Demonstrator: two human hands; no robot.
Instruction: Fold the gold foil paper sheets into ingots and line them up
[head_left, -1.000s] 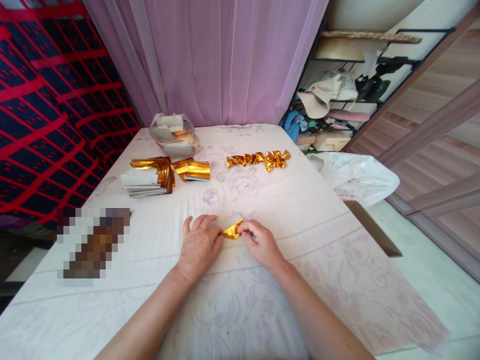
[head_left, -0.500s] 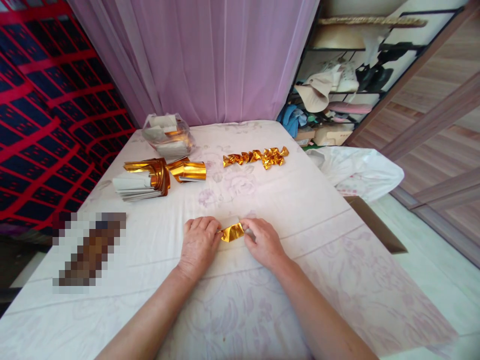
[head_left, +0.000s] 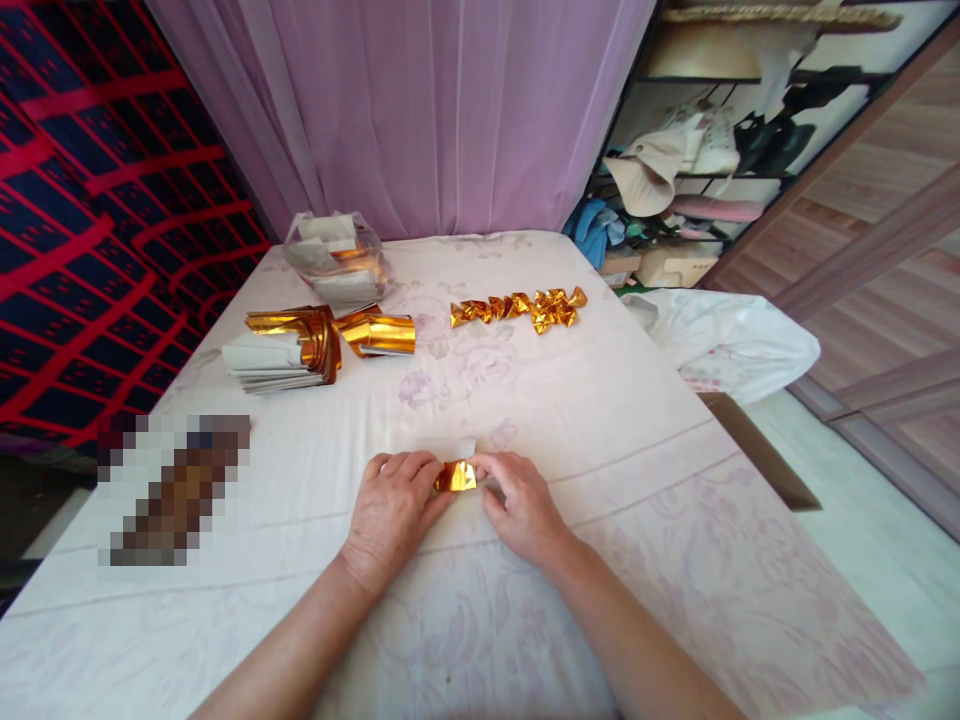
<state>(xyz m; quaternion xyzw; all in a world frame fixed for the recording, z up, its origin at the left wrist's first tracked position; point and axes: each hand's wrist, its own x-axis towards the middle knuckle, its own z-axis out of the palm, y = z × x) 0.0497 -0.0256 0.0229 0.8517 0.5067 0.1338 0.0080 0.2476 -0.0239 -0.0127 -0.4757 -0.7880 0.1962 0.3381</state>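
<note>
A small sheet of gold foil paper (head_left: pixel 456 476) lies folded on the white flowered cloth of the table (head_left: pixel 600 420), its white back showing just behind it. My left hand (head_left: pixel 394 510) pinches its left end and my right hand (head_left: pixel 521 505) pinches its right end, fingertips nearly meeting over it. Further back a row of several folded gold pieces (head_left: pixel 517 307) lies across the cloth.
At the back left sit a stack of gold and white paper sheets (head_left: pixel 281 350), a curled gold bundle (head_left: pixel 379 333) and a clear plastic bag of sheets (head_left: pixel 335 262). A white plastic bag (head_left: pixel 724 340) hangs off the right edge. A pink curtain hangs behind; a cluttered shelf stands back right.
My hands have drawn closer together and the gold paper between them has become narrower, folded in. The view has shifted slightly.
</note>
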